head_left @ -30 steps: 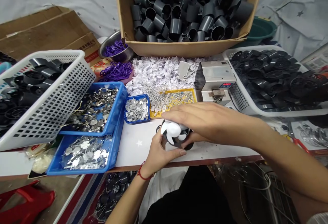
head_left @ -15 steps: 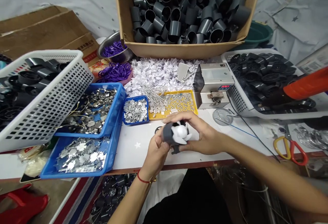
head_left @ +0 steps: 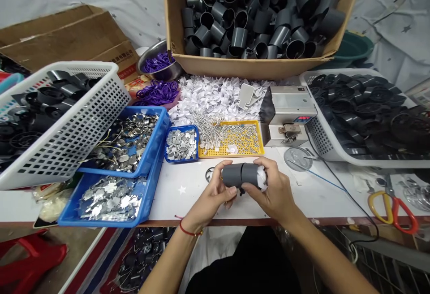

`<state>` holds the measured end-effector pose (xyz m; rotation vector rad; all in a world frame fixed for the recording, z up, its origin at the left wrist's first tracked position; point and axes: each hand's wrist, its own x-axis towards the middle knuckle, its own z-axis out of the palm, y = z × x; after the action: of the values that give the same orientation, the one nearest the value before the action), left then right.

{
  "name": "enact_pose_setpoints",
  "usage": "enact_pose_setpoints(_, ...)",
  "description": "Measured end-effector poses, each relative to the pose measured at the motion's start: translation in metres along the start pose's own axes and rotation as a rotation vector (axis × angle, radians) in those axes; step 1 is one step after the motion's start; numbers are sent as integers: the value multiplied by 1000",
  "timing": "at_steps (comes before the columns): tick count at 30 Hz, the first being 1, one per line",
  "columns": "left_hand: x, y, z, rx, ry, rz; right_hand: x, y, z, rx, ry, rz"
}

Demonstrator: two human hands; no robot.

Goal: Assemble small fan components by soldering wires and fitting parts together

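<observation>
Two dark grey cylindrical parts meet end to end above the table's front. My left hand (head_left: 215,193) grips the left grey cylinder (head_left: 231,175), thumb below and fingers round its end. Around the right grey cylinder (head_left: 250,174) are the fingers of my right hand (head_left: 277,191). White fan blades (head_left: 261,177) show at that cylinder's right end, partly covered by my right fingers. A small dark piece sticks out underneath, between my hands. Just left of my left fingertips, a black ring (head_left: 209,174) lies on the white table.
Behind stand a blue tray of metal pieces (head_left: 182,144), a yellow tray (head_left: 240,150), a grey machine (head_left: 289,114) and a cardboard box (head_left: 258,67) of grey cylinders. White baskets (head_left: 116,101) (head_left: 322,139) flank them. Scissors (head_left: 391,204) lie at right.
The held part has turned sideways, so its fan blades now face right. Two cylinders show end to end where one was visible. The view has shifted slightly left.
</observation>
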<state>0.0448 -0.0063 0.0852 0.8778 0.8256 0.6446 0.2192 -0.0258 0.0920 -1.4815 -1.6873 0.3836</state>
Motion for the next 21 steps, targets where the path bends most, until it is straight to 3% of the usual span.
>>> enact_pose_setpoints(3, 1, -8, -2, -89, 97, 6, 0, -3, 0, -12, -60, 27)
enact_pose_setpoints(8, 1, -23, 7, 78, 269, 289, -7, -7, 7, 41, 31, 106)
enact_pose_setpoints(12, -2, -20, 16, 158, 279, 336, -12, -7, 14, 47, 206, -4)
enact_pose_setpoints(16, -9, -23, 24, 197, 228, 289, -16, -6, 17, -33, 223, -150)
enact_pose_setpoints(19, -15, -23, 24, 230, 215, 247, -20, -4, 20, 117, 158, -26)
enact_pose_setpoints(21, -18, -14, 16, 329, 132, 222, -20, -3, 22, 416, 88, 213)
